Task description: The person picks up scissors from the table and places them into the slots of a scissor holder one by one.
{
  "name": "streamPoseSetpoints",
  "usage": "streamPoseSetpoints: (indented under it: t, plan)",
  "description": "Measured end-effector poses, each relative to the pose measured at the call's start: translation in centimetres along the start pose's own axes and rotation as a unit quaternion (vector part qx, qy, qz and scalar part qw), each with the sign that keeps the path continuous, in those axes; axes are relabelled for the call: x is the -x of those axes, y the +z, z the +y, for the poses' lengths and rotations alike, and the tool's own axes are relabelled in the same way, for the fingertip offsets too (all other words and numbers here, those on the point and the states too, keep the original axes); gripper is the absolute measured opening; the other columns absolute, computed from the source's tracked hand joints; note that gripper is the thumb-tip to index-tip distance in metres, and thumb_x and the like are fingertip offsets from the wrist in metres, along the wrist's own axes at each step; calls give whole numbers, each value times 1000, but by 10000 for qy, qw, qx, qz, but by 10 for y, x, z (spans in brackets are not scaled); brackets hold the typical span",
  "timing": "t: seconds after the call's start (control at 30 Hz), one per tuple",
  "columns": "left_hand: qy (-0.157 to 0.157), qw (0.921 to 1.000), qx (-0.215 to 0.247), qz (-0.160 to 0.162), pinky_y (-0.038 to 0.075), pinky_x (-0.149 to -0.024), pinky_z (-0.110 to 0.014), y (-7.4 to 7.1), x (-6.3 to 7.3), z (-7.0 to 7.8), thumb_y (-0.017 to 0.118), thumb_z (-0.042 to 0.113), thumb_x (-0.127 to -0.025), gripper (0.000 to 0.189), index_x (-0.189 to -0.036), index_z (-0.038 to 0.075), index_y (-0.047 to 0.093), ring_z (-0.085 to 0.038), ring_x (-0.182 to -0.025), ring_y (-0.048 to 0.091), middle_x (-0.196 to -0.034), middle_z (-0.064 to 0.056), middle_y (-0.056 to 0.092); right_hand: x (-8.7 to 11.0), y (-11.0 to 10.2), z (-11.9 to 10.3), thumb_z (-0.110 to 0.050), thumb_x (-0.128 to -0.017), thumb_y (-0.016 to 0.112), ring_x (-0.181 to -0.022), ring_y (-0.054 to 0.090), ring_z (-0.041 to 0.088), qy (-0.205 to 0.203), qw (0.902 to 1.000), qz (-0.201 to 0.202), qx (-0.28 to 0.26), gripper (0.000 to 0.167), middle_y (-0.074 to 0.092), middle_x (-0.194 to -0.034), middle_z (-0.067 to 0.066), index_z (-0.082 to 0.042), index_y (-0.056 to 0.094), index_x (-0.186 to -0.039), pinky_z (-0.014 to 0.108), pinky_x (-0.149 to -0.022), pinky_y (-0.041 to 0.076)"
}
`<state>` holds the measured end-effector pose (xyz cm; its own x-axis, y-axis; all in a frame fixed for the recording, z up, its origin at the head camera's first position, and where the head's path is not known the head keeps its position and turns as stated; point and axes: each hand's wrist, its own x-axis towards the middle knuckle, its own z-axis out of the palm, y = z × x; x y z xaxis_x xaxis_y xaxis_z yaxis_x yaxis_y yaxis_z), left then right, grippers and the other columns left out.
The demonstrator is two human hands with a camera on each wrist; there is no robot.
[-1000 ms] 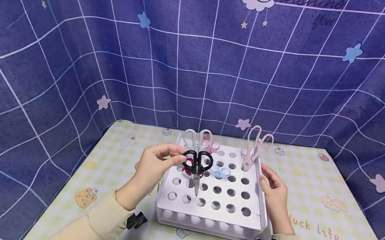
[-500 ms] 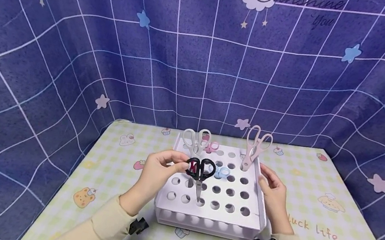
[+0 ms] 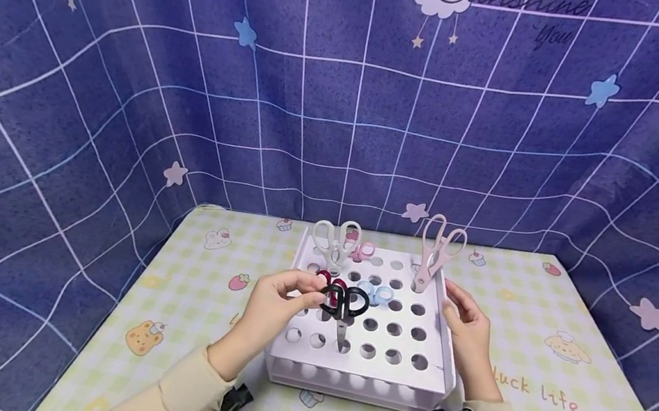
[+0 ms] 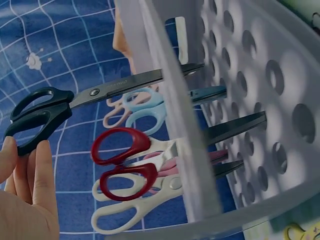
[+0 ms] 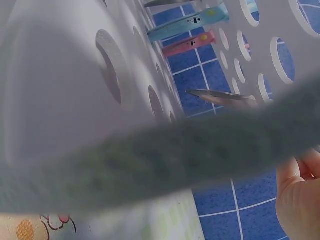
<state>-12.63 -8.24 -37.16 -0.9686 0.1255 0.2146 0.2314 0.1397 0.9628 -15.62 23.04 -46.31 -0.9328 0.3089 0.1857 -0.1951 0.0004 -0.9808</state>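
My left hand [image 3: 270, 313] pinches one handle loop of the black scissors [image 3: 342, 330]. Their blades point down at a front-row hole of the white rack [image 3: 357, 371]; in the left wrist view the tip shows below the top plate [image 4: 187, 150]. My right hand [image 3: 466, 330] holds the rack's right side, thumb and fingers at its edge. Standing in the rack are red scissors [image 3: 335, 287], white scissors [image 3: 335, 255], small pink scissors [image 3: 359, 255], light blue scissors [image 3: 377, 294] and pale pink scissors [image 3: 424, 275]. The right wrist camera sees light blue and pink blades [image 5: 190, 44] between the plates.
The rack has rows of round holes in two levels and raised side walls. It stands on a green checked tablecloth [image 3: 572, 324] with printed figures. A blue grid curtain [image 3: 345, 95] hangs behind. A yellow looped thing [image 4: 295, 232] shows partly at the left wrist view's corner.
My left hand has moved down and slightly right with the black scissors, bringing the blade tip to a front-row hole. The red scissors' handles have come more into sight. My right hand stays put.
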Motion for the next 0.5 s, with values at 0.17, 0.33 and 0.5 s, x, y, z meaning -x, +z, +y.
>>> streamPoseSetpoints:
  t: [0.17, 0.33, 0.5]
  plan:
    - [-43, 9998, -190, -79, 56, -75, -22, 2, 4, -8, 79, 12, -79, 17, -94, 6, 74, -5, -78, 65, -87, -10, 72, 1, 0, 1, 0, -94, 56, -110, 57, -6, -70, 9999, -43, -126, 40, 66, -112, -18, 8, 52, -133, 6, -91, 45]
    - [147, 9988, -451, -135, 53, -68, -19, 5, 8, -14, 79, 15, -78, 16, -92, 9, 74, -4, -75, 64, -84, -9, 72, 1, 0, 0, 0, -94, 56, -109, 58, -6, -33, 9999, -19, -161, 39, 66, -110, -19, 8, 53, -132, 6, -90, 45]
    - [387, 9979, -502, -128, 52, -66, -20, 8, 13, -23, 79, 13, -78, 15, -92, 9, 74, -3, -75, 62, -83, -5, 72, 0, 0, 0, 0, -94, 56, -109, 58, -5, 40, 9999, 6, -168, 39, 66, -111, -17, 7, 53, -133, 6, -89, 46]
